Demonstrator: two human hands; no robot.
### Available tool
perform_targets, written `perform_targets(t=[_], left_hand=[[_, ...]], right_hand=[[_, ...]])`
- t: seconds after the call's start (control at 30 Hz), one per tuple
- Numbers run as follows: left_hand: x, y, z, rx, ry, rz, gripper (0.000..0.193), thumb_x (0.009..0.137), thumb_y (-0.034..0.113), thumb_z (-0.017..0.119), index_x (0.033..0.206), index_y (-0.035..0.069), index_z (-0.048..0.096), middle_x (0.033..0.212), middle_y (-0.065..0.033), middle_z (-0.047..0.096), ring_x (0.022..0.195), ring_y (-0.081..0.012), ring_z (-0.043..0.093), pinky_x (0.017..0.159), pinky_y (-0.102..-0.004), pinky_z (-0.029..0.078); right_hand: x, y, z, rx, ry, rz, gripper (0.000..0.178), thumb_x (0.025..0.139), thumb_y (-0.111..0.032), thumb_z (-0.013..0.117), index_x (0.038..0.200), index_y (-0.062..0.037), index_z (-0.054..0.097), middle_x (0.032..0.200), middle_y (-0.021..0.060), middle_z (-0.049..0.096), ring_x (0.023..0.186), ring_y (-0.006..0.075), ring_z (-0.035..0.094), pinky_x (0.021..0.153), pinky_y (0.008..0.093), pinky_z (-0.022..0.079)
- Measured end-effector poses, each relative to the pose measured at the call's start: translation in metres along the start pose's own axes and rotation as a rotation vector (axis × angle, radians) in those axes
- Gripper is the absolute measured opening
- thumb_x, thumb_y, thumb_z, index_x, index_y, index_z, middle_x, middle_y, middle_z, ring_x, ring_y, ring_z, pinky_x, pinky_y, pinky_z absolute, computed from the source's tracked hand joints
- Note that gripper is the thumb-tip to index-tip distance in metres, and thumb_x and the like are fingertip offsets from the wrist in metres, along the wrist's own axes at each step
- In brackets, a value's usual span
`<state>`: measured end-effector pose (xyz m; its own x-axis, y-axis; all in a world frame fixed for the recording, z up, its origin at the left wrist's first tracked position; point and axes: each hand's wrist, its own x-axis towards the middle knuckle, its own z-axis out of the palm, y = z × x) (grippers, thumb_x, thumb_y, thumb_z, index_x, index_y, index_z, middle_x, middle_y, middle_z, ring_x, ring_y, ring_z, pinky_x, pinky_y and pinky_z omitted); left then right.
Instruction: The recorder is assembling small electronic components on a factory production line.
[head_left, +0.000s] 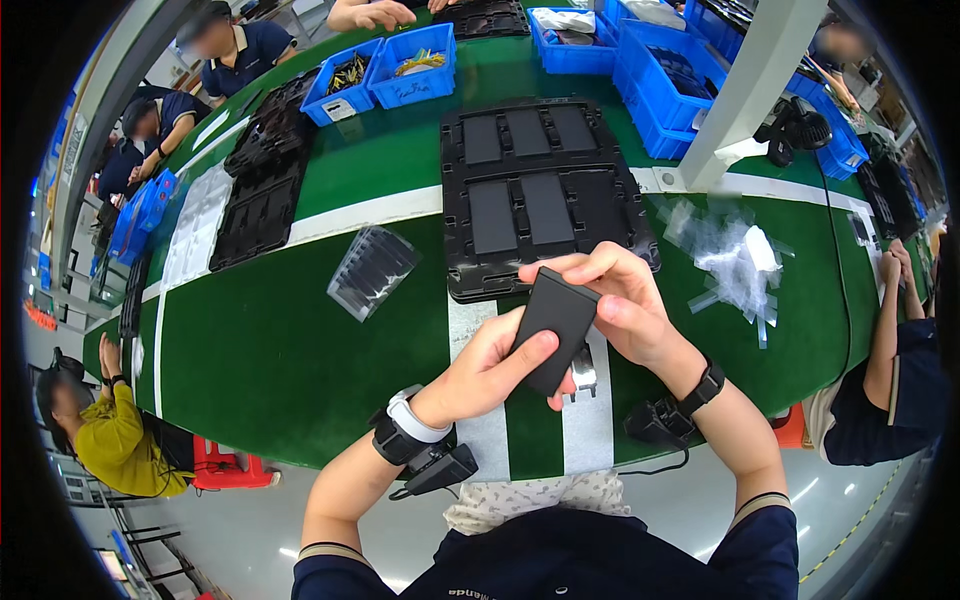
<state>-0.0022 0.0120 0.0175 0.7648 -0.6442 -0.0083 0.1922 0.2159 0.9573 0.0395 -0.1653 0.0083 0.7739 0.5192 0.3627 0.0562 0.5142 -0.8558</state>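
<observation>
A flat black rectangular block [562, 318] is held tilted between my two hands, over the near edge of a black moulded tray [625, 215]. My left hand [485, 368] grips its lower part, the thumb lying across the broad face. At its upper end, my right hand [630, 300] holds the edges with the fingers bent over the top. Several similar black blocks [491, 215] lie in the tray's compartments, and one compartment at the right side of the near row holds no block. Just below the held block a small silvery piece [583, 372] shows; what it is I cannot tell.
Left of the tray lies a clear sheet with dark strips [372, 272]; at its right, a heap of clear film pieces [740, 255]. Blue bins [412, 70] stand at the back. A metal post [750, 95] rises at back right, near a black cable [838, 260]. Co-workers sit around.
</observation>
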Motion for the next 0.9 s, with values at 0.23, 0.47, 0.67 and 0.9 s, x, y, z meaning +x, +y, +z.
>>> perform_targets(t=[0.23,0.47,0.67,0.9], left_hand=[[-0.003,0.003,0.001,-0.073,-0.112,-0.062,0.029,0.093,0.028,0.038,0.102,0.0,0.044,0.076,-0.0098,0.061,0.065,-0.0151,0.062,0.061,-0.0247,0.049],[0.001,0.004,-0.005,0.71,-0.018,0.107,0.023,0.082,0.021,0.058,0.092,0.001,0.054,0.077,-0.0095,0.056,0.066,-0.0166,0.057,0.06,-0.0296,0.046],[0.001,-0.014,0.001,1.105,0.169,0.101,0.025,0.071,0.016,0.069,0.092,0.006,0.058,0.084,-0.0069,0.051,0.071,-0.0209,0.054,0.063,-0.0294,0.045],[0.0,-0.013,0.005,1.107,0.092,0.037,0.025,0.068,0.015,0.07,0.09,0.006,0.06,0.082,-0.0066,0.052,0.071,-0.0214,0.054,0.063,-0.0307,0.044]], right_hand=[[-0.003,0.01,0.0,0.2,-0.064,0.004,0.035,0.08,-0.026,0.063,0.103,-0.0036,0.052,0.109,0.022,0.055,0.108,0.0278,0.051,0.094,0.0416,0.037],[-0.023,-0.05,0.012,-0.221,-0.074,-0.007,0.057,0.066,-0.018,0.076,0.11,-0.0017,0.045,0.102,0.0153,0.059,0.097,0.0253,0.057,0.085,0.0364,0.045],[-0.065,-0.069,0.021,-1.339,-0.293,0.207,0.039,0.062,-0.019,0.073,0.094,-0.0062,0.056,0.099,0.0073,0.061,0.089,0.0254,0.059,0.079,0.0353,0.046],[-0.089,-0.051,0.007,-1.382,-0.255,0.195,0.037,0.063,-0.02,0.071,0.095,-0.0086,0.059,0.108,0.0062,0.056,0.101,0.0248,0.053,0.088,0.0386,0.041]])
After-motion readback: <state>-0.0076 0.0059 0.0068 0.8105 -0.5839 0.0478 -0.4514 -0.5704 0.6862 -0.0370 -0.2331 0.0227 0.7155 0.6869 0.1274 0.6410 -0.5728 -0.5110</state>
